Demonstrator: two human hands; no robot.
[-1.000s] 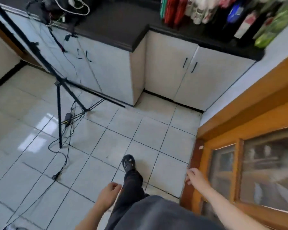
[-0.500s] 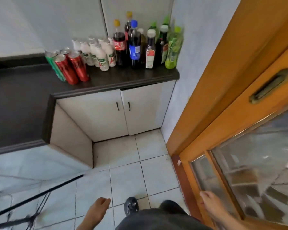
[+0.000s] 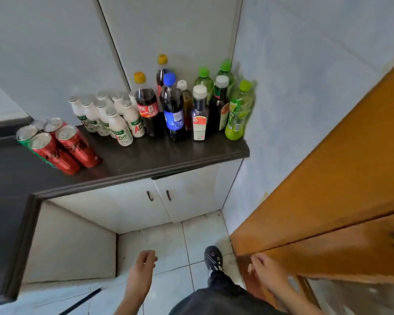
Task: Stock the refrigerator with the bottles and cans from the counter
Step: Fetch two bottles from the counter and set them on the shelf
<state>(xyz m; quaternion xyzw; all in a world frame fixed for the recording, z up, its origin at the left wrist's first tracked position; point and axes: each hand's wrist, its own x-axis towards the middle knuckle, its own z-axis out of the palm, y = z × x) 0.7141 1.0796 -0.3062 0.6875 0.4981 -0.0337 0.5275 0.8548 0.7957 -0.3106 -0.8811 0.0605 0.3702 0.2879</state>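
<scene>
your left hand (image 3: pixel 146 261) hangs at 6 o'clock over the floor tiles (image 3: pixel 168 244), fingers loosely curled and holding nothing. your right hand (image 3: pixel 263 266) is at 5 o'clock, fingers loosely bent and empty, just beside the lower edge of the wooden door (image 3: pixel 328 178); you cannot tell whether it touches the wood. the bottles (image 3: pixel 173 110) stand packed at 12 o'clock on the dark counter (image 3: pixel 146 160), with the green bottles (image 3: pixel 239 112) at 1 o'clock by its right end against the wall. the cans (image 3: pixel 62 146) cluster at 10 o'clock near the front lip. between the counter's inner corner at 8 o'clock and the door at 3 o'clock runs a narrow strip of tile, with your shoe (image 3: pixel 213 258) on it.
</scene>
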